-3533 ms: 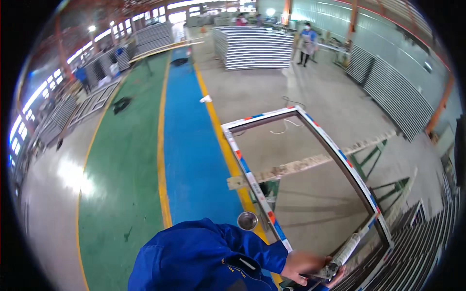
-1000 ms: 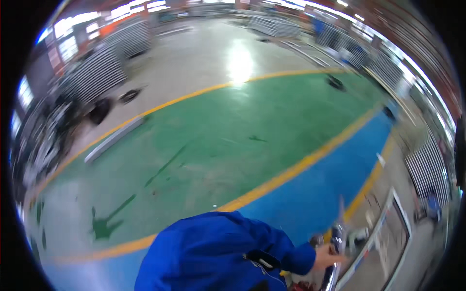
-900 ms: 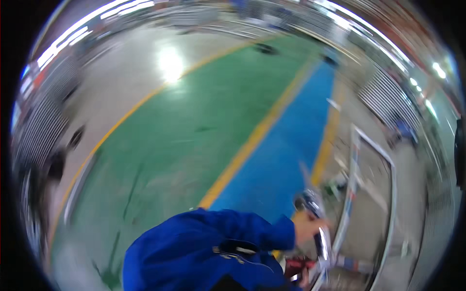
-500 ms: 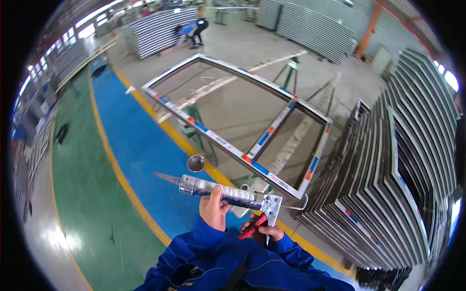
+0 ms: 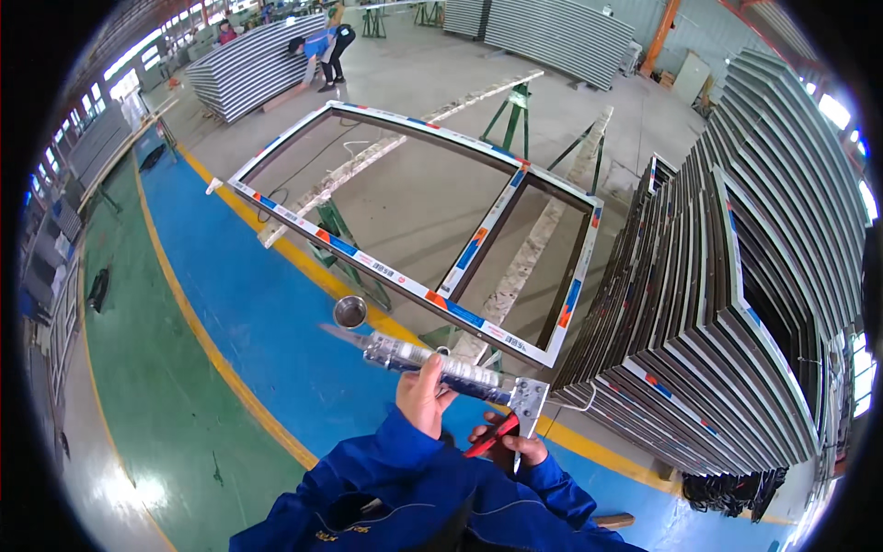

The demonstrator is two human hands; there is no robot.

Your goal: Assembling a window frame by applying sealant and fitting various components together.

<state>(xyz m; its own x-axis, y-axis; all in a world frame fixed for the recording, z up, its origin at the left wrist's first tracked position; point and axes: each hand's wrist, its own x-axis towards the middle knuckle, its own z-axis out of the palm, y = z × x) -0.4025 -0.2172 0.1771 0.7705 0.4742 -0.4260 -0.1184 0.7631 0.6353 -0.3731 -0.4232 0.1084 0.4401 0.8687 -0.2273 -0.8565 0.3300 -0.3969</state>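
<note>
A caulking gun (image 5: 478, 379) loaded with a sealant cartridge lies across in front of me, its pale nozzle pointing left. My left hand (image 5: 423, 398) is wrapped round the underside of the cartridge, thumb on top. At the rear end, my right hand (image 5: 509, 442) grips the gun's handle and red trigger; the fingers are partly hidden behind them. Beyond the gun, a rectangular window frame (image 5: 386, 271) with one crossbar and blue, white and orange film rests flat on two long supports. A round metal cup (image 5: 350, 312) is just past the nozzle.
Stacked frames (image 5: 681, 368) stand upright close on my right. Green trestles (image 5: 340, 241) carry the spattered support beams (image 5: 524, 267). Blue and green floor lanes with yellow lines run along the left. Farther off, a co-worker (image 5: 322, 46) bends beside a stack of profiles (image 5: 253, 72).
The view has shifted, so the window frame and stacks appear farther left. Both hands keep their hold on the caulking gun, which sits slightly farther right in the picture.
</note>
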